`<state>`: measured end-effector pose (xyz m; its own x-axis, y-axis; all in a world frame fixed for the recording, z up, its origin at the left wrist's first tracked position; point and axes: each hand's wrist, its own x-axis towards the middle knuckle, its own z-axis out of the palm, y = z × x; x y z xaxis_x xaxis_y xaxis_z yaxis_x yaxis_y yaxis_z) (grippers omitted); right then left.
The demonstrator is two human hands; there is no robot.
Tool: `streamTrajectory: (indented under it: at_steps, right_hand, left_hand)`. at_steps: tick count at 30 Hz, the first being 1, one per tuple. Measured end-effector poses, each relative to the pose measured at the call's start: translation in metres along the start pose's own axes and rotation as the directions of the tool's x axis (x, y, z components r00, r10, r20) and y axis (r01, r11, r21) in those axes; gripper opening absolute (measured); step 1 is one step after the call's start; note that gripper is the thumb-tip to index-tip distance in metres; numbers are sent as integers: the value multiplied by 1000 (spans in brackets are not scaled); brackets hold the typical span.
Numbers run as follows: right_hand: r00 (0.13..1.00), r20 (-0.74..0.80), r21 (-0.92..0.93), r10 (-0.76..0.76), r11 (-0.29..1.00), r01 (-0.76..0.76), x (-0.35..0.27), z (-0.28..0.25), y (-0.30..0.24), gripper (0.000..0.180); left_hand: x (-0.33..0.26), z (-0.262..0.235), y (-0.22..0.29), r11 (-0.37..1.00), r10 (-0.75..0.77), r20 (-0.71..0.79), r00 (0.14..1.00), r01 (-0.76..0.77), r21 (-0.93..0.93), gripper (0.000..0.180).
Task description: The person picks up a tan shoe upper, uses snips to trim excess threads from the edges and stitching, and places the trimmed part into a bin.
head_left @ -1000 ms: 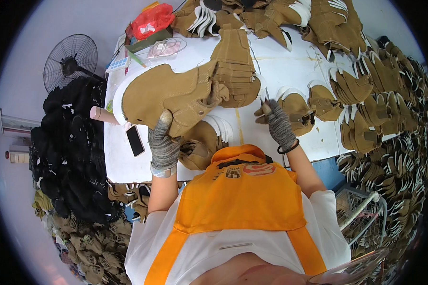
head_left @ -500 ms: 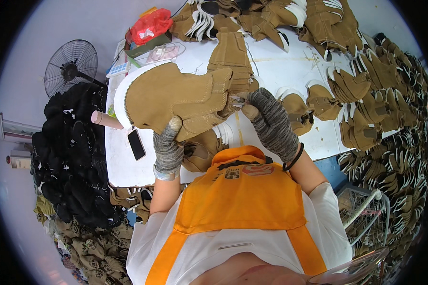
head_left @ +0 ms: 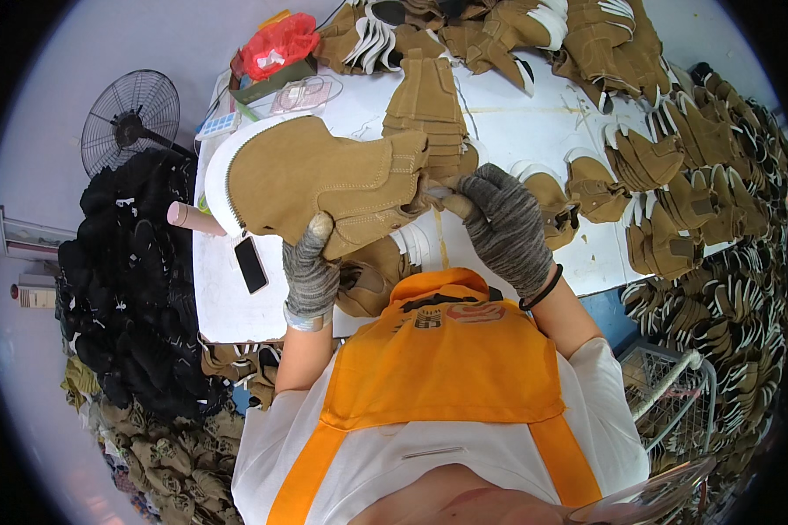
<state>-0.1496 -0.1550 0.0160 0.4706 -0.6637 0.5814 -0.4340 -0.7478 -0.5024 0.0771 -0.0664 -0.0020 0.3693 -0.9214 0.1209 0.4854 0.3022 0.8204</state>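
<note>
A tan suede boot upper (head_left: 311, 179) with pale stitching and a white band along its rounded edge is held up over the table. My left hand (head_left: 310, 276), in a grey knitted glove with bare fingertips, is closed on its lower edge, thumb on the near face. At the upper's right end, my right hand (head_left: 503, 227), gloved alike, is closed in a pinch. A small silvery tool (head_left: 435, 191) shows at its fingertips, against the upper's stitched end; most of it is hidden. Beneath the held upper lies another tan upper (head_left: 368, 284).
On the white table (head_left: 223, 306) lie a phone (head_left: 251, 265), a pink cup (head_left: 194, 219) and a box with a red bag (head_left: 278, 48). A stack of tan uppers (head_left: 423, 105) stands beyond my hands, more piles at right. A fan (head_left: 130, 129) stands left above black piles (head_left: 136, 289).
My right hand has turned slightly and its fingers have shifted, so less of the silvery tool shows. The upper has dipped slightly; my left hand keeps its hold.
</note>
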Motion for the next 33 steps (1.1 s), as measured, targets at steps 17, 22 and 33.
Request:
streamTrajectory:
  at_steps: [17, 22, 33]
  right_hand:
    - [993, 107, 119, 59, 990, -71, 2, -14, 5, 19]
    - [932, -39, 424, 360, 851, -311, -16, 13, 44, 30]
    - [710, 436, -311, 554, 832, -458, -197, 114, 190, 31]
  left_hand:
    - [2, 2, -3, 1000, -5, -7, 1000, 5, 24, 63]
    - [7, -18, -12, 915, -217, -30, 976, 193, -354, 50]
    - [1, -34, -19, 840, -222, 54, 974, 219, -497, 45]
